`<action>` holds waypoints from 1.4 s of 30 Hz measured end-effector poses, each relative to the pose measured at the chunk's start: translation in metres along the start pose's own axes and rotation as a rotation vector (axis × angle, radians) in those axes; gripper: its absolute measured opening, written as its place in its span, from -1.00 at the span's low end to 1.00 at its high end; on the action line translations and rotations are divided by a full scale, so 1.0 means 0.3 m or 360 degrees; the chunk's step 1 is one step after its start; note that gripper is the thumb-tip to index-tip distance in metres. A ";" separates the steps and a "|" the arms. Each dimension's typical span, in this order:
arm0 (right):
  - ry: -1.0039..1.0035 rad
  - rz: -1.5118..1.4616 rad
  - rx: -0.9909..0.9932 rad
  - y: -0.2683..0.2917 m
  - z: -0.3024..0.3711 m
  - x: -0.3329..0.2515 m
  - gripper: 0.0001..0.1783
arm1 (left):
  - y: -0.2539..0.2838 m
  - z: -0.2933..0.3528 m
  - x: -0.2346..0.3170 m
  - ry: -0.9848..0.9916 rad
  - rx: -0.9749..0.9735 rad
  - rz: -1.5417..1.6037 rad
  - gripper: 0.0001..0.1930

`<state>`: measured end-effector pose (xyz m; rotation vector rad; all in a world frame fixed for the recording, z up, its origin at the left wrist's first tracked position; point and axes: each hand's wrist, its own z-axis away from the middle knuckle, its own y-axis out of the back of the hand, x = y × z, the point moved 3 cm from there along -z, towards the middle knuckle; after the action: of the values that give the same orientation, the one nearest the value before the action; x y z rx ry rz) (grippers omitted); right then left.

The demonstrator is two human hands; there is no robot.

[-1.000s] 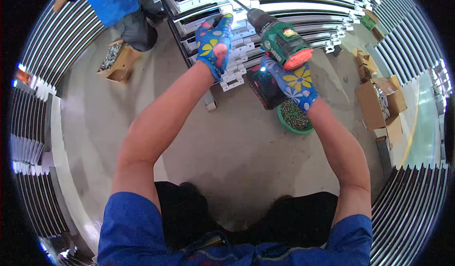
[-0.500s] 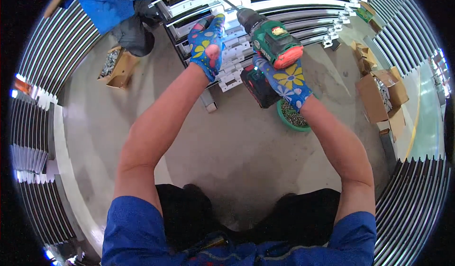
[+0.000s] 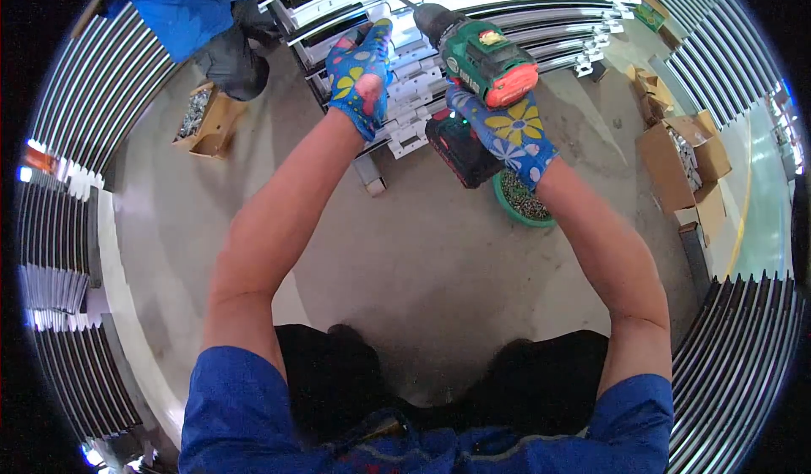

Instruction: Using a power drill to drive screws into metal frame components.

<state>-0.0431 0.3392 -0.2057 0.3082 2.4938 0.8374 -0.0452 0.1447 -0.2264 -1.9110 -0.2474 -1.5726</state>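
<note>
My right hand (image 3: 508, 133), in a blue flowered glove, grips a green and black cordless drill (image 3: 481, 56) by its handle. Its black battery (image 3: 463, 149) hangs below the hand, and the bit points up and left at the stacked metal rails (image 3: 524, 11). Left of the drill, my left hand (image 3: 359, 77) wears a matching glove. Its fingers are bent closed at the white metal brackets (image 3: 411, 136) on the rail ends; whatever lies between them is hidden. The bit's tip shows against the bright rails, but whether it touches a bracket I cannot tell.
A green bowl of small fasteners (image 3: 522, 204) stands on the floor below my right wrist. Open cardboard boxes with metal parts stand at right (image 3: 667, 166) and left (image 3: 215, 128). Another person in dark trousers (image 3: 232, 64) is at upper left. Rail stacks (image 3: 743, 364) line the sides.
Both hands and the drill have shifted slightly up and left in the picture. The rails and the bowl have shifted a little too. Both hands keep their closed shape.
</note>
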 end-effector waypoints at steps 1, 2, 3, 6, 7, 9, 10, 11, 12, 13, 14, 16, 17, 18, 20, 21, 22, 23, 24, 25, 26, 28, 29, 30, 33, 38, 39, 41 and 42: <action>0.0068 -0.0020 0.0027 0.014 -0.009 -0.017 -0.68 | -0.001 -0.001 0.002 -0.0043 0.0000 -0.0046 -0.78; 0.0136 -0.0041 0.0055 0.023 -0.013 -0.030 -0.68 | -0.002 -0.003 0.006 -0.0086 0.0001 -0.0092 -0.77; 0.0138 -0.0049 0.0055 0.019 -0.011 -0.034 -0.68 | 0.005 -0.013 0.001 -0.0088 0.0007 -0.0097 -0.77; -0.0184 -0.0244 -0.0058 0.010 -0.006 -0.018 -0.68 | 0.011 -0.018 0.002 -0.0185 -0.0057 -0.0150 -0.77; -0.0056 -0.0166 0.0006 0.016 -0.009 -0.019 -0.68 | 0.005 -0.008 0.002 -0.0109 -0.0041 -0.0140 -0.77; 0.0075 -0.0093 0.0070 0.021 -0.010 -0.026 -0.69 | 0.000 0.000 0.007 -0.0036 -0.0022 -0.0134 -0.77; -0.0070 -0.0184 -0.0007 0.015 -0.008 -0.022 -0.69 | 0.003 0.000 0.011 -0.0043 0.0000 -0.0162 -0.76; -0.0215 -0.0274 -0.0084 0.009 -0.006 -0.017 -0.69 | 0.004 0.000 0.015 -0.0050 0.0022 -0.0191 -0.76; -0.0216 -0.0268 -0.0082 0.011 -0.006 -0.016 -0.69 | -0.007 0.010 0.021 -0.0050 0.0017 -0.0188 -0.76; -0.0073 -0.0203 -0.0015 0.021 -0.009 -0.024 -0.69 | -0.019 0.024 0.026 -0.0013 0.0022 -0.0130 -0.80; 0.0069 -0.0137 0.0051 0.032 -0.010 -0.032 -0.68 | -0.031 0.032 0.028 0.0024 0.0026 -0.0073 -0.84; -0.0060 -0.0096 -0.0056 0.036 -0.016 -0.057 -0.68 | -0.008 0.022 0.030 0.0011 0.0010 -0.0083 -0.79; -0.0198 -0.0048 -0.0170 0.031 -0.017 -0.059 -0.67 | 0.005 0.018 0.029 0.0010 -0.0010 -0.0088 -0.74; -0.0198 -0.0042 -0.0164 0.031 -0.019 -0.046 -0.67 | 0.007 0.014 0.021 -0.0003 -0.0057 -0.0033 -0.74; 0.0486 0.0404 0.0013 0.034 -0.021 -0.054 -0.63 | 0.013 -0.009 0.004 -0.0060 -0.0055 -0.0021 -0.74; 0.0481 0.0411 0.0011 0.038 -0.020 -0.054 -0.63 | 0.007 -0.009 0.007 -0.0108 -0.0045 -0.0008 -0.74; 0.0238 0.0317 -0.0187 0.032 -0.022 -0.043 -0.61 | 0.007 0.006 0.011 -0.0071 -0.0063 0.0022 -0.76; -0.0007 0.0220 -0.0381 0.023 -0.021 -0.031 -0.59 | 0.007 0.001 0.007 -0.0067 -0.0070 0.0024 -0.76; 0.0531 0.0520 -0.0014 0.030 -0.027 -0.050 -0.74 | 0.006 -0.003 0.012 -0.0058 -0.0086 0.0030 -0.77; 0.0527 0.0526 -0.0009 0.026 -0.024 -0.044 -0.74 | 0.001 -0.004 0.014 -0.0050 -0.0103 0.0036 -0.78; 0.0459 0.0358 -0.0032 0.026 -0.022 -0.037 -0.75 | 0.001 0.004 0.010 -0.0013 -0.0082 0.0069 -0.79; 0.0494 0.0128 -0.0073 0.034 -0.033 -0.035 -0.75 | -0.005 0.001 0.012 0.0008 -0.0082 0.0063 -0.79; 0.0491 0.0130 -0.0061 0.032 -0.029 -0.030 -0.75 | -0.007 -0.001 0.015 0.0032 -0.0075 0.0060 -0.80; 0.0380 -0.0130 -0.0049 0.030 -0.025 -0.028 -0.75 | -0.004 0.003 0.019 0.0056 -0.0156 0.0056 -0.83; -0.0130 -0.0648 -0.0122 0.053 -0.024 -0.015 -0.76 | -0.004 0.004 0.037 0.0163 -0.0152 -0.0003 -0.84; -0.0837 -0.0954 -0.0281 0.056 0.013 -0.067 -0.76 | 0.109 0.051 0.043 0.0425 -0.0104 0.0102 -0.76; -0.0783 -0.0868 -0.0243 0.062 0.027 -0.066 -0.74 | 0.102 0.070 0.042 0.0426 -0.0105 0.0100 -0.76; -0.0451 -0.0660 -0.0211 0.077 0.052 0.000 -0.70 | 0.055 0.115 0.035 0.0590 -0.0137 0.0129 -0.81; -0.0130 -0.0443 -0.0185 0.087 0.065 0.027 -0.66 | 0.028 0.129 0.026 0.0707 -0.0237 0.0128 -0.81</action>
<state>-0.0383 0.3726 -0.2062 -0.0441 2.3308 0.8314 -0.0075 0.1587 -0.2249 -1.5980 0.1387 -1.9507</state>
